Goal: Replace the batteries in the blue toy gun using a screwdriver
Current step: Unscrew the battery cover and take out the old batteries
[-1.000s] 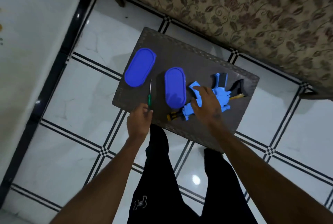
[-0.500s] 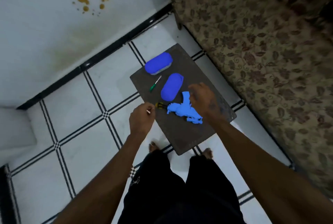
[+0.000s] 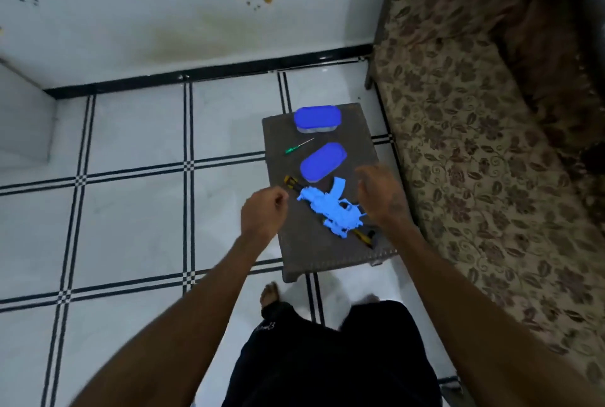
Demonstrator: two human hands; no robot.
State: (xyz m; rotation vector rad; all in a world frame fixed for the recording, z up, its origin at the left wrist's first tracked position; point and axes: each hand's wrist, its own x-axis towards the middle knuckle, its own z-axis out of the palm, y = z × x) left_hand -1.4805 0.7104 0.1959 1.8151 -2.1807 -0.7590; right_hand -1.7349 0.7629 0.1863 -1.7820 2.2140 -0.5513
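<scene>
— While both hands hover above the worktop (image 3: 314, 259), what do we record as their state?

— We find the left hand (image 3: 263, 213) at the centre of the frame with fingers loosely curled. It may pinch something tiny at the fingertips, but blur prevents confirmation; we cannot tell. The right hand (image 3: 381, 195) hangs relaxed and half open, holding nothing, just right of the blue toy gun (image 3: 330, 208).

— And where do the task items sit?

— The gun lies flat on the worktop, right of centre, running diagonally. The green-handled screwdriver (image 3: 296, 147) rests apart, above it in the frame, between the two blue oval boxes (image 3: 317, 118) (image 3: 322, 161). We also note a yellow-and-black part (image 3: 291, 182) protruding at the gun's upper-left end, and another at its lower-right end; whether these belong to the toy we cannot say.

— What risks do we judge?

— The worktop is small and dark, with a woven-looking texture. In our judgement, a loosened screw could hide in that texture or roll off onto the glossy tiled floor (image 3: 131, 177). The gun's moulded plastic shell is ridged and irregular, so it may rock under screwdriver pressure and let the tip slip. The nearer box touches or nearly touches the gun, so a careless reach could knock it.

— Any other surfaces?

— The box lids are smooth and rounded. A floral-upholstered sofa (image 3: 491, 144) fills the right of the frame.
</scene>
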